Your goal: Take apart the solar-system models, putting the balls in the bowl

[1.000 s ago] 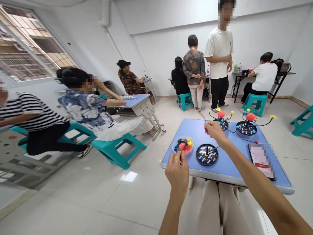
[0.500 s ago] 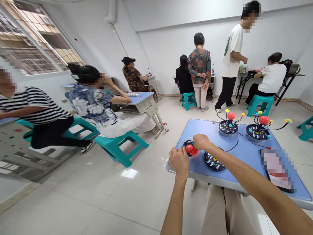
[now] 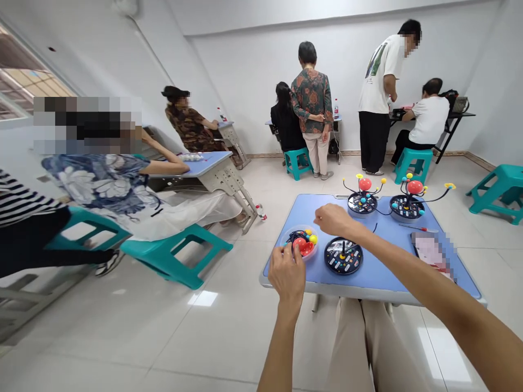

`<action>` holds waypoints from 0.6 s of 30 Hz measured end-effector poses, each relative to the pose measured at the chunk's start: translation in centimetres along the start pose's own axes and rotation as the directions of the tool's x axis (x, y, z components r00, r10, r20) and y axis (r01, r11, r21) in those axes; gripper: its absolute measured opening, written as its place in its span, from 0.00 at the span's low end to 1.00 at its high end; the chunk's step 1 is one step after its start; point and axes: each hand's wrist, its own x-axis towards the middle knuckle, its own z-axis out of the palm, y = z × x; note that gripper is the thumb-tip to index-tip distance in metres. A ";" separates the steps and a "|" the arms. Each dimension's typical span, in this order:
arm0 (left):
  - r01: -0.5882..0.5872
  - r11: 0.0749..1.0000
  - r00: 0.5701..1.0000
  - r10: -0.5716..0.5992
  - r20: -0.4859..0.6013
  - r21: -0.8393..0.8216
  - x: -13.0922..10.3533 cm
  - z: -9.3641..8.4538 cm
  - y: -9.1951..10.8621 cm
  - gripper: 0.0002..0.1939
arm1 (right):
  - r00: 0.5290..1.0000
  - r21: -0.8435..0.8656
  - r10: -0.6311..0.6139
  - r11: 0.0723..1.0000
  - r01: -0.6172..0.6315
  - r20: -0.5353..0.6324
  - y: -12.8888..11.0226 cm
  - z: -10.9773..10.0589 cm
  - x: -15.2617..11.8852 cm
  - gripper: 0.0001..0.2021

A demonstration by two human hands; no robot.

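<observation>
The left hand (image 3: 287,270), fingers bent, is at the near edge of the clear bowl (image 3: 313,254), which holds red, yellow and blue parts (image 3: 306,249) on the left of the counter (image 3: 384,269); I cannot tell if it grips anything. The right hand (image 3: 332,219) is curled above the counter, its grip hidden. Right of the bowl lies a black disc (image 3: 350,265) with 1 upright post (image 3: 344,247); 2 models (image 3: 363,205) stand behind.

Left hand (image 3: 287,272) arched, right hand (image 3: 333,219) curled

no legible text, black disc (image 3: 344,258) too finely printed, phone screen (image 3: 432,253) pixelated
</observation>
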 end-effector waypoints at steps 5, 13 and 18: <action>-0.092 0.918 0.991 0.122 0.052 -0.385 -3.5 0.5 3.2 0.13 | 0.996 0.049 0.062 0.997 -0.060 -0.057 4.8 -2.1 -3.9 0.13; 0.014 0.900 0.915 0.164 0.369 -0.435 -5.1 2.9 7.0 0.15 | 0.991 0.088 0.065 0.993 -0.075 0.114 7.2 1.4 -7.5 0.13; -0.029 0.951 0.889 0.164 0.427 -0.307 -4.5 4.0 7.4 0.12 | 0.994 -0.037 -0.012 0.999 0.016 0.111 6.9 4.9 -7.4 0.15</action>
